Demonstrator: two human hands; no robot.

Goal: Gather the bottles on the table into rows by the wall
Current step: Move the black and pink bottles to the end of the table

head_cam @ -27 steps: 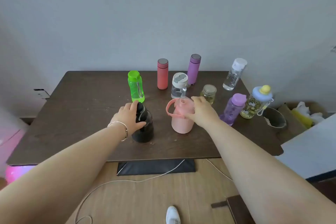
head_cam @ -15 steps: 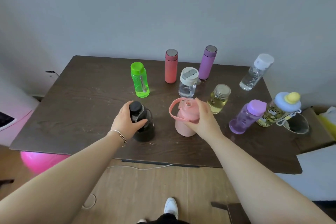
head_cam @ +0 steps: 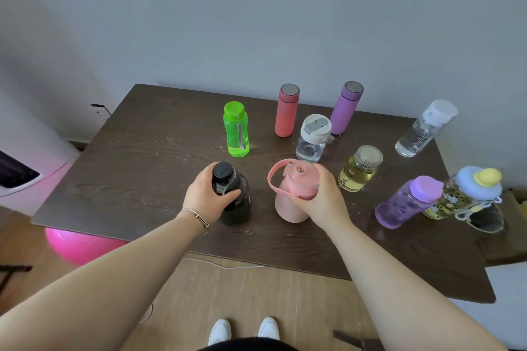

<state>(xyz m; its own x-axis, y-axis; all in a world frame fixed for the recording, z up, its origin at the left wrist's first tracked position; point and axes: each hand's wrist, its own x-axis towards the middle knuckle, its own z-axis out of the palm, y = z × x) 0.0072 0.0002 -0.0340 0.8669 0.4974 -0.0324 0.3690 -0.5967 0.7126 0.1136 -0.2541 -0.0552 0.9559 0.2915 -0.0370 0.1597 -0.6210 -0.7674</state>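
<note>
Nearest on the dark wood-grain table (head_cam: 122,168), two squat bottles stand side by side with a small gap between them, each gripped by a hand. The left hand (head_cam: 206,199) is clamped on the dark, smoky translucent plastic bottle with a black screw cap (head_cam: 232,196): the palm wraps its left shoulder, the thumb lies across the front just under the cap, and the other fingers curl behind out of sight. The cap pokes up clear above the hand. The right hand (head_cam: 322,196) is clamped on the matte pink plastic bottle with a looped carry handle (head_cam: 291,194): its fingers (head_cam: 322,177) hook over the right side of the lid and the thumb presses the front under the lid's rim. The handle loop sticks out free to the left, and the body below the lid is bare.

To the right stand a clear purple bottle with a lilac cap (head_cam: 405,202), a patterned bottle with a blue and yellow top (head_cam: 462,194) and a glass jar of yellow liquid (head_cam: 359,168).

Farther back are a neon-green bottle (head_cam: 236,129), a clear bottle with a white flip lid (head_cam: 313,138) and a clear bottle with a white cap (head_cam: 425,128). Farthest, just by the grey wall (head_cam: 256,23), stand a coral flask (head_cam: 286,110) and a purple flask (head_cam: 345,107).
</note>
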